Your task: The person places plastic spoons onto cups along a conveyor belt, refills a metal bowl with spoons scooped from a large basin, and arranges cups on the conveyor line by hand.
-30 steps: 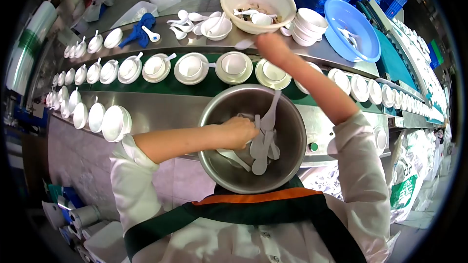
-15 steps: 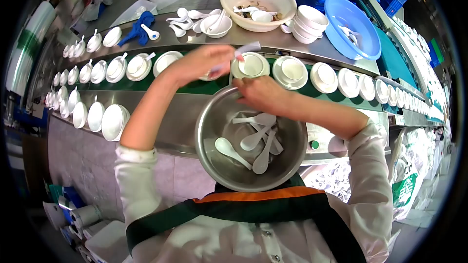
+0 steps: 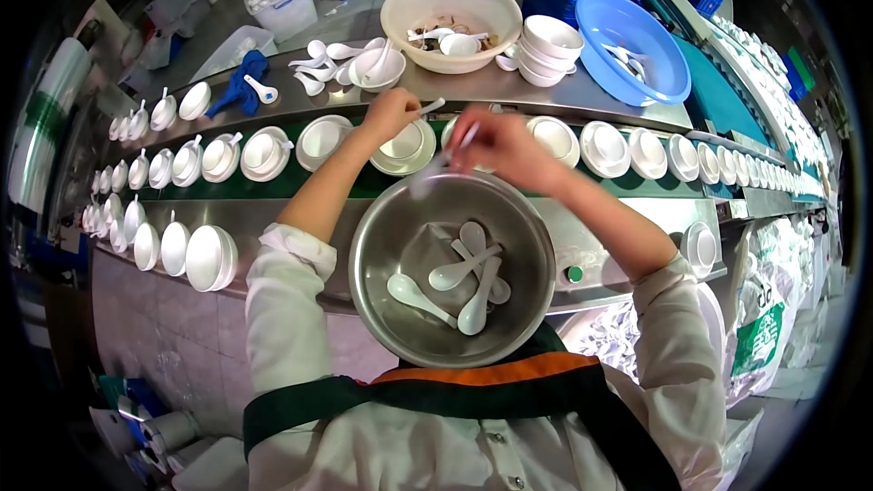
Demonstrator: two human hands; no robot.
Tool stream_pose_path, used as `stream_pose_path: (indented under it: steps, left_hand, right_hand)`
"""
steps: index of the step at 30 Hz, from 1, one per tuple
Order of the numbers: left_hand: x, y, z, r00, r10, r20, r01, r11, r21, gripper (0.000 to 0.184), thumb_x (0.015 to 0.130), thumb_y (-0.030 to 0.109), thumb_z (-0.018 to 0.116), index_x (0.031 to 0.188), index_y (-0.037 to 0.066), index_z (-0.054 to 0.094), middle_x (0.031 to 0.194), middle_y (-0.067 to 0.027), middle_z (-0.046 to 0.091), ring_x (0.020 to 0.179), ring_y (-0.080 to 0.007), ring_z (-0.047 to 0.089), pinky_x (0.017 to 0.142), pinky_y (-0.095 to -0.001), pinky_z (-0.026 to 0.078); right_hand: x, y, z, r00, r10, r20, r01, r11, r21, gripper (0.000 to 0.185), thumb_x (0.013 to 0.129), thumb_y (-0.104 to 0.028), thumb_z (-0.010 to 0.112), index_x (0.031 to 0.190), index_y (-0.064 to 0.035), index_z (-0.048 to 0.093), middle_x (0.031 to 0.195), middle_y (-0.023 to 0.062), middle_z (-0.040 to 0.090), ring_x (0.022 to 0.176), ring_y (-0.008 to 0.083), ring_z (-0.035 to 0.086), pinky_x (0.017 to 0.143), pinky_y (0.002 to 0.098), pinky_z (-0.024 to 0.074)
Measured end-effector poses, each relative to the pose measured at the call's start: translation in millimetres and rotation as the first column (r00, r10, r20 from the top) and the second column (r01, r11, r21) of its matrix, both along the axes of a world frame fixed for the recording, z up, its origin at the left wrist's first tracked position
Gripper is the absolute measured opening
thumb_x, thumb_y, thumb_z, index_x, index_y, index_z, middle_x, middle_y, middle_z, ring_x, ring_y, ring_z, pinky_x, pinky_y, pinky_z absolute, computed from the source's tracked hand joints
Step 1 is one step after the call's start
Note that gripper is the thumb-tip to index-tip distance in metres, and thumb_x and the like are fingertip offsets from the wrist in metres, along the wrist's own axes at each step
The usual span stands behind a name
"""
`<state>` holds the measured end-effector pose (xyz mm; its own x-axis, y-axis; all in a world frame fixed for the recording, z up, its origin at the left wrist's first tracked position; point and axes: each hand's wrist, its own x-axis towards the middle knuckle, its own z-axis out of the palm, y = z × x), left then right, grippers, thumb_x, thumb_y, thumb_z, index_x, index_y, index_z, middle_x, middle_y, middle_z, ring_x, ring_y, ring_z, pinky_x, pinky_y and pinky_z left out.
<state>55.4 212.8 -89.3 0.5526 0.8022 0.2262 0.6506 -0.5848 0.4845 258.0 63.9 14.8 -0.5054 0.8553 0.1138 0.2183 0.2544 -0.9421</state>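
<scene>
My left hand (image 3: 393,116) is closed around a white spoon (image 3: 432,106), whose end sticks out past the fingers. Below it sits a white bowl on a saucer (image 3: 400,147) on the green conveyor. My right hand (image 3: 496,147), smeared by motion, grips another white spoon (image 3: 426,180). That spoon is blurred and hangs over the far rim of a steel basin (image 3: 361,259). Several white soup spoons (image 3: 420,298) lie loose in the basin, which is close against my apron. The right hand partly hides a bowl on the belt behind it.
Bowls on saucers line the conveyor (image 3: 355,184) both ways, some at left with spoons. Behind stand a cream tub (image 3: 400,9), stacked bowls (image 3: 548,50) and a blue basin (image 3: 677,82). Loose spoons (image 3: 314,68) and a blue cloth (image 3: 244,82) lie on the back ledge.
The view has shifted slightly. My left hand has moved to above a bowl's far edge, spoon in hand. My right hand has lifted and now shows a spoon swinging over the basin rim.
</scene>
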Motion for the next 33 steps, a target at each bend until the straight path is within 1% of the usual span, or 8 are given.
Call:
stream_pose_path:
  steps: [2,8,10,13,16,21,26,33]
  left_hand:
    - [-5,-3,4,0.996,0.051,-0.071,-0.055,0.996,-0.063,0.019,0.068,0.012,0.069,0.083,0.003,0.065,0.077,-0.0128,0.062,0.070,-0.0255,0.060,0.064,-0.0342,0.046]
    - [-7,-41,44,0.986,0.130,-0.102,-0.090,0.941,0.327,0.028,0.069,0.019,0.069,0.092,0.003,0.064,0.083,-0.0141,0.062,0.079,-0.0267,0.061,0.072,-0.0334,0.047]
    - [0,-74,75,0.998,-0.050,0.035,0.050,0.999,0.000,0.025,0.070,0.022,0.068,0.085,0.003,0.063,0.081,-0.0137,0.062,0.077,-0.0261,0.061,0.070,-0.0357,0.047]
    - [16,-141,94,0.956,-0.266,-0.124,0.209,0.913,-0.351,0.027,0.071,0.028,0.067,0.080,0.003,0.062,0.078,-0.0130,0.061,0.073,-0.0278,0.060,0.068,-0.0375,0.047]
    - [28,-189,64,0.826,-0.460,-0.325,0.318,0.857,-0.406,0.032,0.071,0.033,0.067,0.081,0.003,0.062,0.078,-0.0144,0.061,0.074,-0.0313,0.059,0.068,-0.0394,0.046]
    - [30,-198,55,0.701,-0.683,-0.204,0.451,0.647,-0.615,0.021,0.070,0.021,0.063,0.076,0.002,0.059,0.073,-0.0130,0.061,0.067,-0.0287,0.058,0.064,-0.0378,0.045]
    - [22,-169,96,0.671,-0.738,0.070,0.560,0.442,-0.701,0.018,0.072,0.013,0.062,0.064,0.002,0.050,0.058,-0.0071,0.052,0.055,-0.0210,0.050,0.055,-0.0312,0.042]
    - [34,-196,59,0.710,-0.476,-0.518,0.294,0.870,-0.396,0.024,0.065,0.028,0.069,0.070,0.006,0.065,0.071,-0.0118,0.064,0.070,-0.0300,0.062,0.062,-0.0389,0.048]
  right_hand:
    - [11,30,-10,0.899,-0.229,-0.374,0.288,0.951,0.110,0.009,0.078,0.002,0.056,0.086,-0.0012,0.054,0.072,0.0073,0.063,0.068,0.0113,0.062,0.065,0.0254,0.0507]
    - [35,88,-93,0.849,-0.448,0.281,0.315,0.855,0.412,0.017,0.074,-0.010,0.063,0.088,-0.0018,0.059,0.077,0.0120,0.064,0.066,0.0248,0.062,0.065,0.0309,0.0496]
    - [37,92,-112,0.881,-0.391,0.267,0.263,0.873,0.411,0.022,0.073,-0.016,0.065,0.091,-0.0048,0.061,0.077,0.0131,0.064,0.068,0.0302,0.060,0.066,0.0355,0.0487]
    - [26,77,-82,0.854,-0.507,0.121,0.185,0.512,0.839,0.023,0.074,-0.018,0.065,0.094,-0.0096,0.060,0.076,0.0124,0.061,0.069,0.0328,0.059,0.064,0.0411,0.0471]
    - [13,34,-31,0.921,-0.222,0.319,-0.012,0.805,0.594,0.018,0.078,-0.016,0.060,0.094,-0.0090,0.058,0.074,0.0121,0.060,0.070,0.0320,0.060,0.064,0.0402,0.0477]
    - [7,-33,-32,0.595,0.196,0.780,-0.619,0.730,0.289,0.018,0.070,-0.008,0.056,0.086,-0.0093,0.063,0.073,0.0110,0.061,0.072,0.0285,0.062,0.063,0.0373,0.0511]
    - [10,-59,-65,0.526,0.138,0.839,-0.644,0.709,0.287,0.019,0.067,-0.013,0.061,0.087,-0.0097,0.063,0.083,0.0073,0.061,0.085,0.0262,0.060,0.069,0.0351,0.0506]
    - [0,-55,-47,0.363,0.260,0.895,-0.580,0.814,-0.001,0.028,0.067,-0.029,0.069,0.087,-0.0100,0.062,0.085,0.0078,0.060,0.089,0.0231,0.059,0.070,0.0331,0.0491]
